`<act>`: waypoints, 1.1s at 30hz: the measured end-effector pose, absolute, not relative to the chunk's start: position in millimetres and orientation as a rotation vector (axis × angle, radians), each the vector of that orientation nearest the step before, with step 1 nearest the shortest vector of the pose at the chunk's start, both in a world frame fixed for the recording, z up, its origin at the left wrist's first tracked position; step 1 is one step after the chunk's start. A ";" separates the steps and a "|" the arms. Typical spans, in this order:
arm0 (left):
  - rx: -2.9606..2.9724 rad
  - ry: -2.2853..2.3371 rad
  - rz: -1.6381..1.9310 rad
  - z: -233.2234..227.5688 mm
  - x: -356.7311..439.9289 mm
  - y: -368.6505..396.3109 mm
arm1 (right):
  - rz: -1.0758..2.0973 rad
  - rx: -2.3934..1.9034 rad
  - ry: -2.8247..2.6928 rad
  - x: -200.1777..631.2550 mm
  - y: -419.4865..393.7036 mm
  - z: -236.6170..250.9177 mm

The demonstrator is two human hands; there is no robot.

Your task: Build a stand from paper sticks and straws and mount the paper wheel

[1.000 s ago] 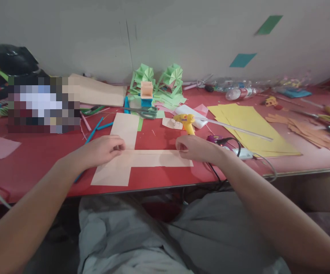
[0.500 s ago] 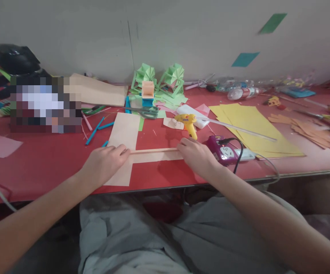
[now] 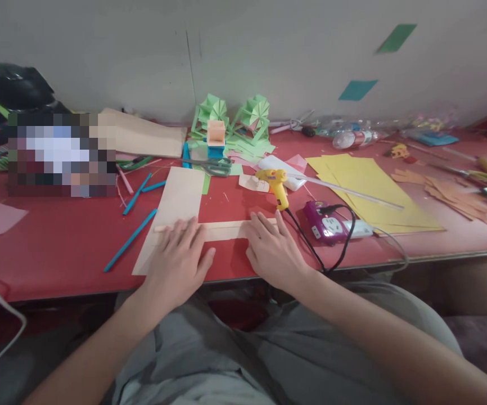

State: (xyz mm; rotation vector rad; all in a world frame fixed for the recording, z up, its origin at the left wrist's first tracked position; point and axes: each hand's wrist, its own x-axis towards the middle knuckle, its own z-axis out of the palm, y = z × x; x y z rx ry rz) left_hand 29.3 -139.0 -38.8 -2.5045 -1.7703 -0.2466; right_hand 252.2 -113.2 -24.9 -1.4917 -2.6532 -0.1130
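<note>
Both hands have been drawn nearer the body since the earlier frames and laid flat; the pinch seen before on the ends of the strip has been given up. Now the left hand (image 3: 179,260) is spread open, palm down, with its fingertips (image 3: 186,226) pressed on the rolled paper strip (image 3: 222,226) and its palm on the peach sheet (image 3: 175,211) beneath; nothing is gripped. Likewise the right hand (image 3: 271,251) is opened flat, fingers together and extended, the tips resting on the right part of the strip; nothing is grasped by it either. Between the two hands the strip is seen lying crosswise on the red table (image 3: 58,242), its left end jutting just past the left hand's fingers. Just beyond the right hand's fingertips a yellow glue gun (image 3: 274,183) is stood, its black cord (image 3: 306,239) trailed down past the right wrist; a purple socket block (image 3: 325,224) is set near that hand's right side. Left of the left hand a blue stick (image 3: 130,240) is laid aslant; farther beyond it scissors (image 3: 213,165) and green folded paper shapes (image 3: 233,121) are found; yellow sheets (image 3: 370,188) are spread well to the right.
</note>
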 end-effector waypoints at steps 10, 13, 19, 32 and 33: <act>-2.525 -1.775 -0.316 -45.0 30.5 -134.9 | 0.168 -1.393 -2.664 240.0 -110.4 -31.4; -2.550 -1.795 -0.301 -44.4 25.5 -135.3 | 0.168 -1.412 -2.655 239.9 -112.1 -30.5; -2.541 -1.820 -0.236 -42.8 18.0 -135.7 | 0.203 -1.461 -2.668 250.1 -109.9 -28.4; -2.616 -1.711 -0.146 -41.4 -10.6 -131.6 | 0.126 -1.450 -2.619 282.7 -106.5 -35.7; -2.617 -1.706 -0.152 -41.0 -12.1 -131.8 | 0.120 -1.450 -2.615 283.9 -106.7 -35.7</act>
